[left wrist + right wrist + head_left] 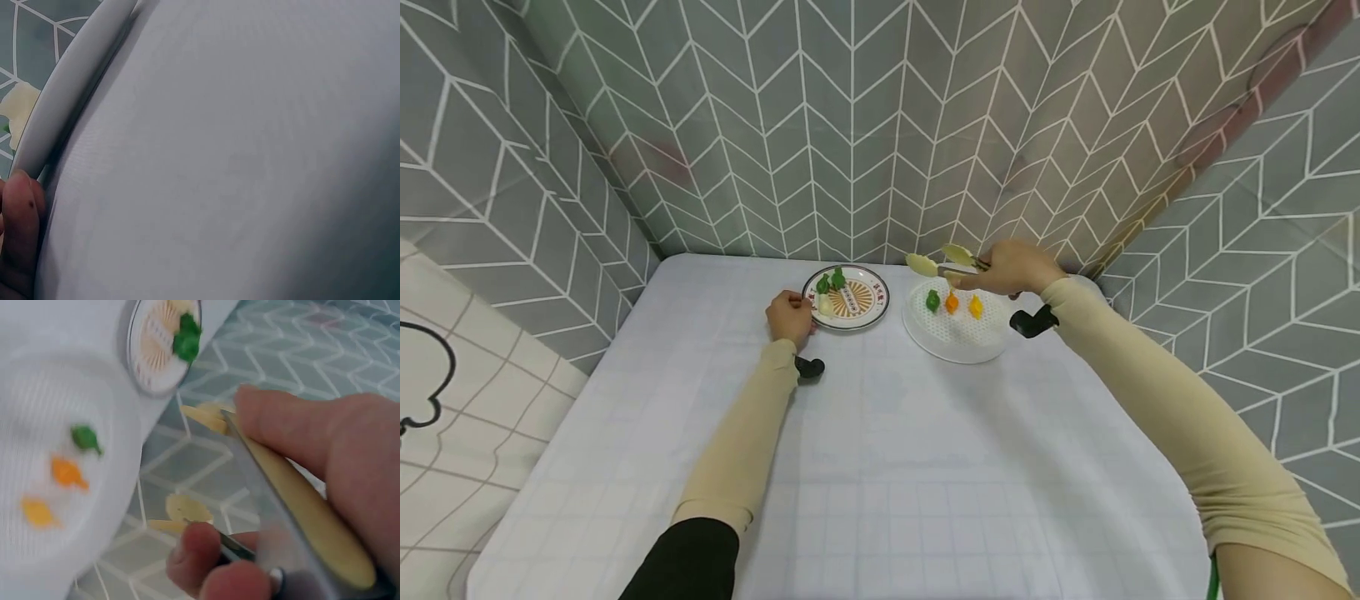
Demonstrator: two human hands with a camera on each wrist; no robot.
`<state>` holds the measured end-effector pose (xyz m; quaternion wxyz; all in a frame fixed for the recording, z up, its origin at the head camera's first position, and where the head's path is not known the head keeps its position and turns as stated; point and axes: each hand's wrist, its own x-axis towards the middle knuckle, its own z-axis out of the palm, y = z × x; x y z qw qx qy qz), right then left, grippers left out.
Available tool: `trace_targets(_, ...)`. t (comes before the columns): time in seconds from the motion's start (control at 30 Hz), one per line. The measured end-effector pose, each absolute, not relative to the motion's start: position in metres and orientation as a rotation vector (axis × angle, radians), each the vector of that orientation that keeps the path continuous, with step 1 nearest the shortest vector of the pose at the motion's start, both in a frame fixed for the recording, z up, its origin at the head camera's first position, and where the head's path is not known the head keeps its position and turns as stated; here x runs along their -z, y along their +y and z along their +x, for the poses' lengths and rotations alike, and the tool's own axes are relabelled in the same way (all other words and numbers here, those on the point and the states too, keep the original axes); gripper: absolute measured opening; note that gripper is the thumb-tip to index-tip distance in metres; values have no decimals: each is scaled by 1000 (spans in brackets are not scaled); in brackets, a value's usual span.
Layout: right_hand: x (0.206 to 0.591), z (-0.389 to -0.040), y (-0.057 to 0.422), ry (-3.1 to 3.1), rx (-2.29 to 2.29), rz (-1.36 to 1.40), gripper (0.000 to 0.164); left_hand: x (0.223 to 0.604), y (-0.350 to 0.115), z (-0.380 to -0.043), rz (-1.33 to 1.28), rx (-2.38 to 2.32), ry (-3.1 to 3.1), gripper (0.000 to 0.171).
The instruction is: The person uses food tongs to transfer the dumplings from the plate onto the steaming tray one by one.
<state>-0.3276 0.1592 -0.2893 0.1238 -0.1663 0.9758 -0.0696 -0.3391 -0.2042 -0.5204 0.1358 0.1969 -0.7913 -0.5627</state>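
Observation:
My left hand [790,318] pinches the near-left rim of a round white plate [871,307] with a dark edge and an orange sunburst print. Green leafy pieces [838,278] and a pale cream piece [825,306] lie on it. In the left wrist view, a fingertip [22,206] touches the plate's underside. My right hand [1021,267] holds metal tongs [256,481] with cream inlay and cream tips, raised over the far side of a white perforated round tray [958,354]. The tong tips stand apart, with nothing visible between them.
Small pepper-shaped pieces sit in a row on the tray: green [932,301], orange [952,302] and yellow [976,307]. Plate and tray stand near the far edge of a white-covered table [880,467]. A grey chevron-patterned curtain [850,125] rises just behind.

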Motion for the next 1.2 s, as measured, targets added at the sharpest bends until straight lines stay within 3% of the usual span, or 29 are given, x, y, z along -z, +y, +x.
trace_targets(0.1,300,-326,146,2822,311,-561,56,522,-204,-340,568,1629,-2291,21)
trace_targets(0.53,351,-318,78,2669,555,-642,76,516,-202,-334,564,1618,-2286,20)
trace_targets(1.2,408,-323,41,2560,628,-675,72,521,-203,-338,561,1651,-2272,22)
